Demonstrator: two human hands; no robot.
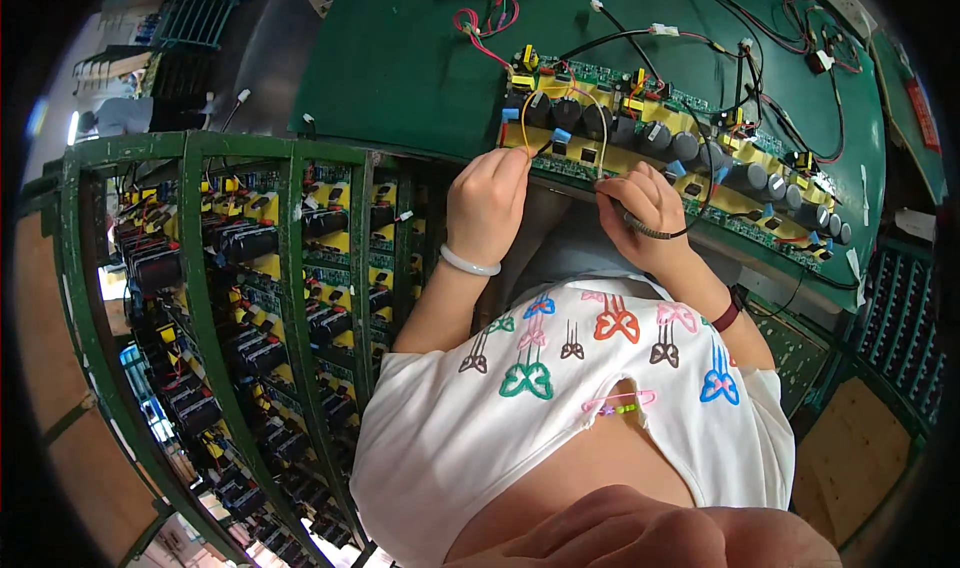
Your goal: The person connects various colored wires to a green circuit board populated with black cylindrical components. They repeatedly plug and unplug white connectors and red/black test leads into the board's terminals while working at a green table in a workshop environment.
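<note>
My left hand (487, 200) is closed at the near edge of a long green circuit board (590, 173), its fingertips pinching a thin yellow wire (526, 118). That wire arches up over the board's round black capacitors (565, 116). A pale wire (604, 128) curves down to the fingertips of my right hand (645, 213), which are pinched together. Through the right palm passes a black cable with a ribbed sleeve (645, 227); the tool end, if any, is hidden by the fingers. A blue part (561, 136) stands on the board just beside the left fingertips.
More boards with grey-topped capacitors (745, 176) lie in line to the right on the green table (400, 78). Black and red cables (690, 36) with white connectors run across its back. At left stands a green metal rack (190, 153) filled with similar boards (240, 243).
</note>
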